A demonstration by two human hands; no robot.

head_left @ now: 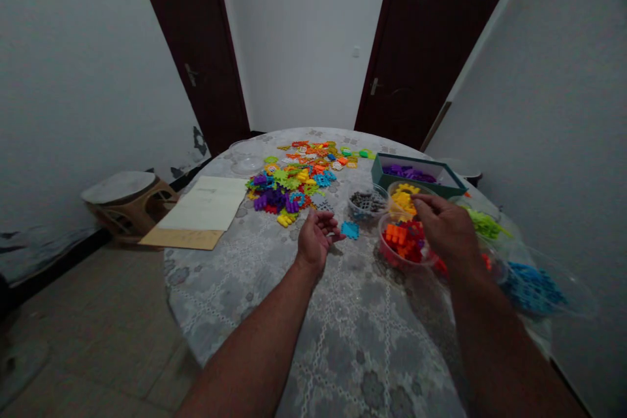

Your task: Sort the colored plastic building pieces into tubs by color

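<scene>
My left hand [316, 238] is over the table, palm turned inward, fingers loosely curled and apart with nothing visible in them. Just right of its fingertips lies a blue square building piece [350, 230]. Beyond it spreads a pile of mixed-colour plastic building pieces [281, 189]. Over the clear bowls at the right, my right hand [447, 230] has thumb and fingers drawn together; whatever is between them I cannot make out. Its fingertips are by the bowl of yellow pieces [404, 199], above the bowl of red and orange pieces [404, 241].
A bowl of grey pieces [367, 201] and a dark green box with purple pieces [410, 173] stand farther back. Green pieces [484, 223] and blue pieces [533, 287] sit in containers at the right. An open notebook [203, 202] lies on the left of the patterned tablecloth [343, 346].
</scene>
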